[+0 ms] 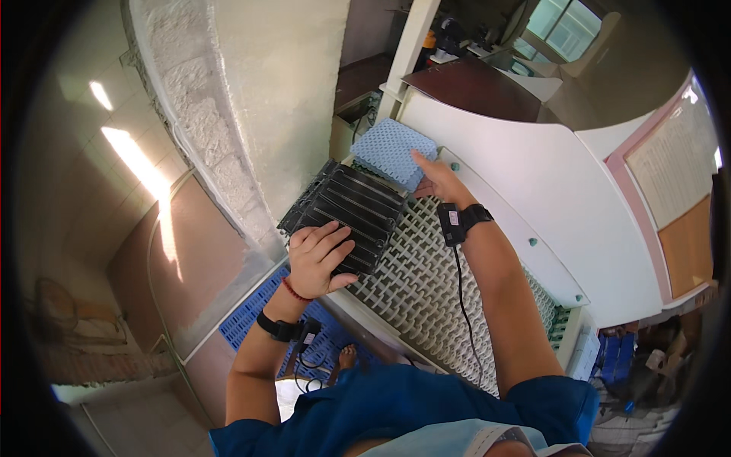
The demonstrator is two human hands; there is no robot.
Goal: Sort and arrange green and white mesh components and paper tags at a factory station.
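Observation:
My left hand [318, 257] rests with fingers spread on the near end of a black ribbed rack [352, 199], its thumb off to the side. The rack has long parallel slots and lies tilted across the edge of a pale mesh conveyor belt [426, 266]. At the rack's far right, my right hand [438, 180] grips the edge of a light blue textured pad [388, 148], thumb on top and the other fingers partly hidden under it. The pad looks bumpy all over and sits against the far end of the rack.
A white machine housing [533, 183] curves along the belt's right side. To the left stands a rough plastered wall pillar [266, 99]. A blue slotted mat [263, 308] covers the floor beside my foot. Black cables [463, 305] hang from both wrist devices.

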